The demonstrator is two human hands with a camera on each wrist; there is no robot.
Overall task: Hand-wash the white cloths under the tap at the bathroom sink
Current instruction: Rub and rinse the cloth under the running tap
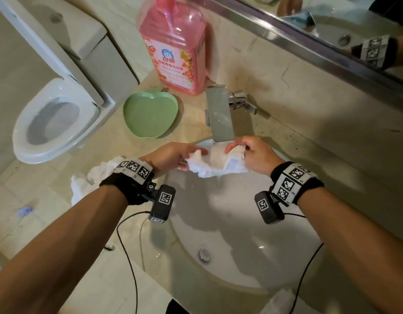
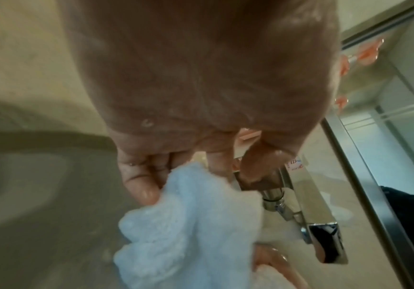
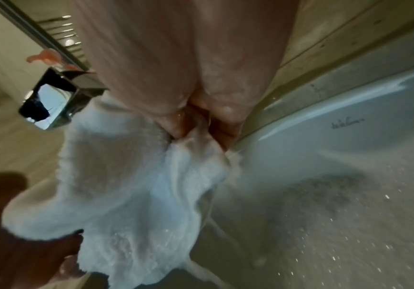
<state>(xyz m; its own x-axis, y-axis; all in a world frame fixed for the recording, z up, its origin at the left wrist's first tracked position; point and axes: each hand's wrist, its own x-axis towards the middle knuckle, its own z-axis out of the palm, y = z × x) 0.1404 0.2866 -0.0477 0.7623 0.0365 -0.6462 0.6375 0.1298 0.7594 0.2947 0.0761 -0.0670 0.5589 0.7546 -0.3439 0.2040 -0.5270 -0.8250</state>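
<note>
A wet white cloth (image 1: 215, 163) (image 2: 191, 224) (image 3: 131, 185) is stretched between both hands just under the spout of the flat chrome tap (image 1: 219, 116) (image 2: 324, 240) (image 3: 52, 97), over the white sink (image 1: 239, 227). My left hand (image 1: 175, 156) (image 2: 176, 172) grips its left end with curled fingers. My right hand (image 1: 250, 152) (image 3: 200, 125) pinches its right end, where a small label shows. Water drips from the cloth into the basin. A second white cloth (image 1: 94, 180) lies crumpled on the counter behind my left wrist.
A pink detergent bottle (image 1: 175, 48) and a green apple-shaped dish (image 1: 150, 114) stand on the beige counter left of the tap. A toilet (image 1: 53, 118) sits at the far left. A mirror (image 1: 331, 23) runs along the wall behind. Another white cloth (image 1: 279, 300) shows at the sink's near edge.
</note>
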